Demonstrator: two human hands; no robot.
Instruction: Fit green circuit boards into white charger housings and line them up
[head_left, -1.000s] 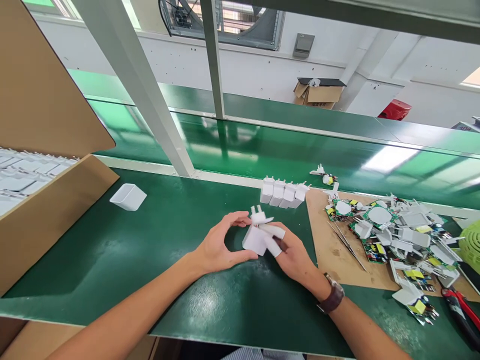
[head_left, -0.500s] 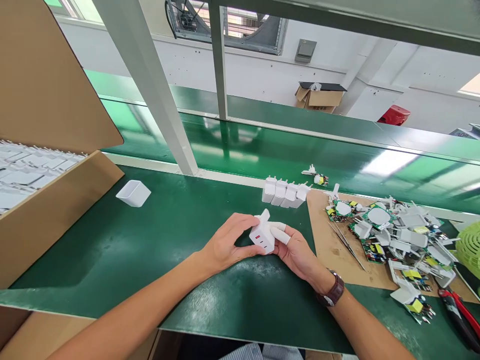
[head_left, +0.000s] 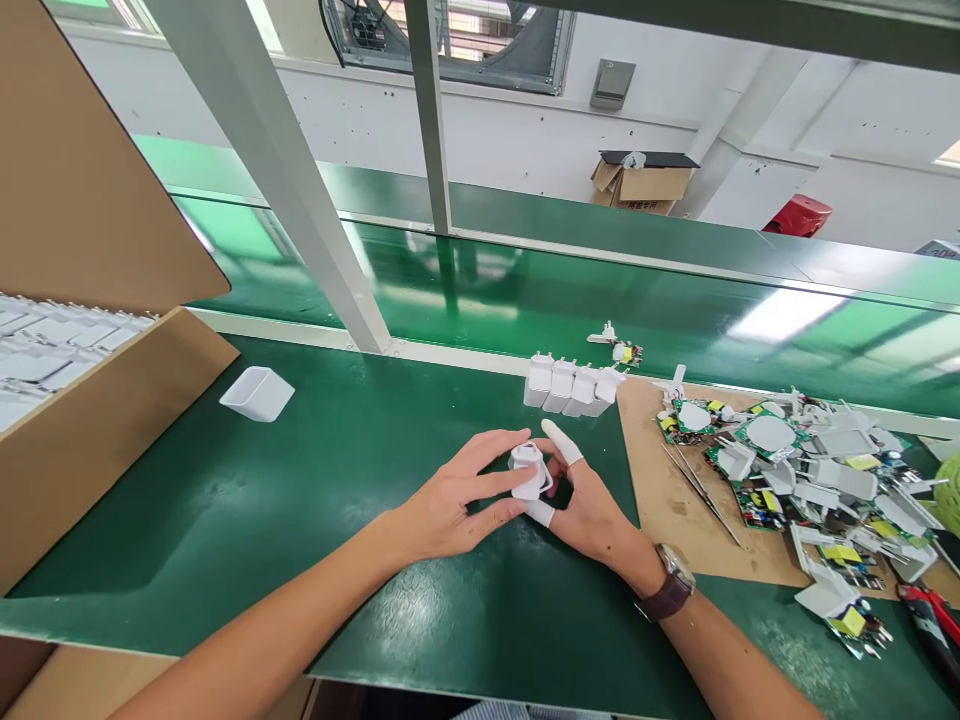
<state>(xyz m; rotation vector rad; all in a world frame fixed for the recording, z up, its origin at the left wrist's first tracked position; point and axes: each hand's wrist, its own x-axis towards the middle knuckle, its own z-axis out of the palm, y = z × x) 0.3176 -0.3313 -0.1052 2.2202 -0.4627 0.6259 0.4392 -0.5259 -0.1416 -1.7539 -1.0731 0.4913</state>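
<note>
Above the middle of the green workbench (head_left: pixel 360 430), a small white plug-in charger (head_left: pixel 527 470) is held between both hands. My left hand (head_left: pixel 465 490) grips it from the left, its fingers laid along the housing. From the other side my right hand (head_left: pixel 592 500) touches it; white finger cots cover the thumb and one finger, and that finger is raised clear of the charger. Just beyond the hands stands a row of several white chargers (head_left: pixel 570 385), prongs upward. A white hollow housing shell (head_left: pixel 259 394) lies on its side at the left.
A cardboard box (head_left: pixel 135 430) of white parts stands at left. On brown cardboard (head_left: pixel 652 470) at right lie tweezers (head_left: pixel 705 495) and a heap of circuit boards with white plastic pieces (head_left: pixel 825 470). Red-and-black pliers (head_left: pixel 934 620) are at the right edge. A metal post (head_left: pixel 292 180) rises behind.
The charger has been turned in the hands, so its face with port slots no longer shows. My right hand's covered finger has lifted off it. The view has shifted slightly.
</note>
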